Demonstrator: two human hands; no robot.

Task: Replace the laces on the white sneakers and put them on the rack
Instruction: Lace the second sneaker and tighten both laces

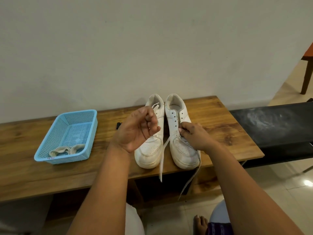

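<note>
From the head camera, a pair of white sneakers stands side by side on a wooden bench, soles down, scuffed and greyish at the toes. The left sneaker is partly hidden behind the raised left hand, whose fingers are curled and pinch a bit of white lace near its tongue. The right sneaker shows bare eyelets up top; the right hand rests on its laces, fingertips pinching at an eyelet. A flat white lace trails from it, both ends hanging over the bench's front edge.

A blue plastic basket sits well to the left with off-white old laces coiled inside. A small black object lies between basket and shoes. Behind is a plain pale wall, below a tiled floor.

Both sneakers run lengthwise front to back, toes toward the person, heels at the wall.
</note>
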